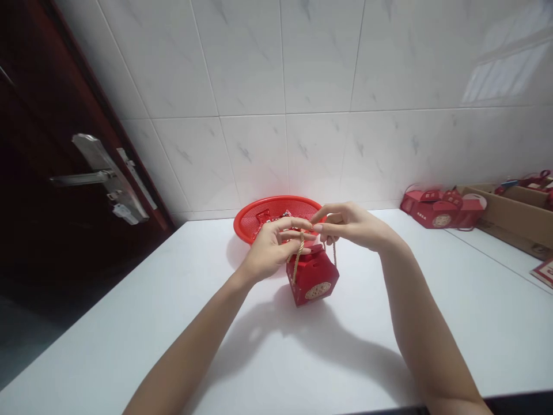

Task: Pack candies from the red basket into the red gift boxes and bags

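A small red gift box (317, 283) with a gold oval emblem stands slightly turned on the white table, its top flaps partly hidden by my fingers. A twisted gold rope handle (298, 262) rises from both its sides. My left hand (276, 245) is at the box's upper left, with the rope running over its fingers and the thumb close against it. From the right, my right hand (348, 226) reaches over the box, thumb and forefinger pinched on the rope near my left fingertips. What lies between the fingertips is partly hidden.
Behind the box, a red plastic basket (247, 214) holds small red wrapped pieces. More red gift boxes (444, 208) and a cardboard box (512, 216) stand at the right by the tiled wall (254, 150). A dark door (38, 161) with a metal handle (82, 178) is at left.
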Tool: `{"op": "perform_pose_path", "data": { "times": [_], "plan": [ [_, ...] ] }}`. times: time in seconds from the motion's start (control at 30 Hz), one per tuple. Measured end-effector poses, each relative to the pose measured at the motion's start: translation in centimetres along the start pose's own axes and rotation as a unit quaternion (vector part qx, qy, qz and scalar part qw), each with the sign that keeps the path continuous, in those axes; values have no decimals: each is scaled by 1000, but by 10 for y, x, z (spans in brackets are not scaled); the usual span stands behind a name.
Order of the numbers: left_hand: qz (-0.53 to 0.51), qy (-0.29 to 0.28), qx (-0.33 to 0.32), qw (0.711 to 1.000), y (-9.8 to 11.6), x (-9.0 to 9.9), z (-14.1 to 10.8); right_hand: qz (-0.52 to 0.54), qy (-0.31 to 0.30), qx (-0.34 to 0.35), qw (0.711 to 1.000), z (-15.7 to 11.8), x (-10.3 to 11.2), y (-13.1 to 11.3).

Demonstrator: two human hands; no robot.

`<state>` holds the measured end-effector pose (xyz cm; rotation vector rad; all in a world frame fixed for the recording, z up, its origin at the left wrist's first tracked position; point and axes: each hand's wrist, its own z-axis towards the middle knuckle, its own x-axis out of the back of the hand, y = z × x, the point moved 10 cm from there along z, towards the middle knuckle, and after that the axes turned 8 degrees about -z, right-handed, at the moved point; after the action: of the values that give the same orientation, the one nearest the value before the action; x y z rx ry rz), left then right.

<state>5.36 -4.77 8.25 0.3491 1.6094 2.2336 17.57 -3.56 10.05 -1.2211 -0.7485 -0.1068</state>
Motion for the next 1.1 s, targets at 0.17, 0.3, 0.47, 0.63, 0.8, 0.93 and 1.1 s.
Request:
{"op": "perform_pose_path", "data": {
  "times": [0.17, 0.3, 0.47, 0.63, 0.8, 0.93, 1.1],
  "plan": [
    [54, 40, -79, 995, 5, -3, 7, -4, 27, -2, 1000, -4, 8, 7],
    [87, 62, -117, 987, 3, -3, 12, -5, 40, 0, 999, -4, 12, 8],
    [125, 69, -134, 981, -6, -4, 18, 31, 27, -3, 999, 2, 6, 10],
    [140, 82, -119, 980, -14, -1, 22, 63, 16, 1, 998, 11, 0, 15],
    [121, 111, -84, 983, -18, 8, 24, 82, -5, 6, 997, 16, -9, 15],
    [133, 93, -91, 983, -12, 8, 25, 111, 18, 20, 993, 20, -8, 15],
    [201, 84, -95, 971, -6, 4, 18, 133, 122, 13, 984, 18, 7, 19]
  ]
}}
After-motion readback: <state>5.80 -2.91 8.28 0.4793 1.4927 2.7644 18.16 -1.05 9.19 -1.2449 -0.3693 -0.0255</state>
